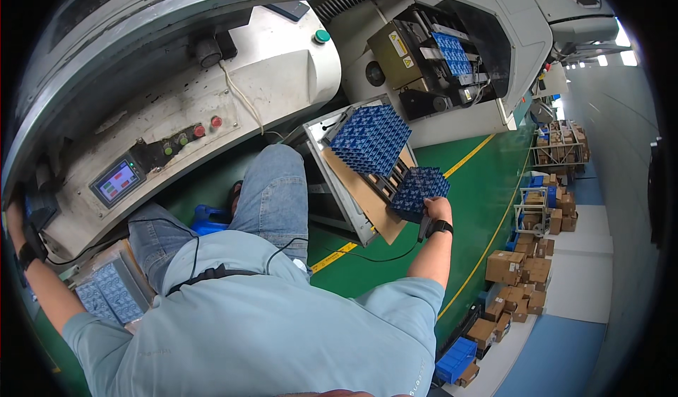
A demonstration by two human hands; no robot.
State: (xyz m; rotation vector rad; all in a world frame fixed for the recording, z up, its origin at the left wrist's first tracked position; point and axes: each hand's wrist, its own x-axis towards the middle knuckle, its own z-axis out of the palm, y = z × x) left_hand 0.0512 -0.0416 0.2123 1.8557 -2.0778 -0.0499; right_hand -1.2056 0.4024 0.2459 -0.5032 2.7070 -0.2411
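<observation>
At the right, my right hand (438, 208) is closed on the near corner of a small pile of blue patterned panels (418, 187). The pile sits at the front end of a metal-framed rack. Just behind it stands a taller, stepped stack of the same blue panels (371, 139). A sheet of brown cardboard (357, 185) lies under the panels. Far off to the left, my left hand (14, 217) reaches in beside a dark block at the machine's end; its fingers are hidden in the dim rim. Black bands with thin cables circle both wrists.
A white machine (261, 65) carries a touchscreen (118, 182) and coloured buttons. Another machine's opening holds a blue panel (452, 53). By my left leg is a carton (131, 273) with wrapped blue stacks. Cardboard boxes (506, 267) and a blue crate (456, 359) line the right wall.
</observation>
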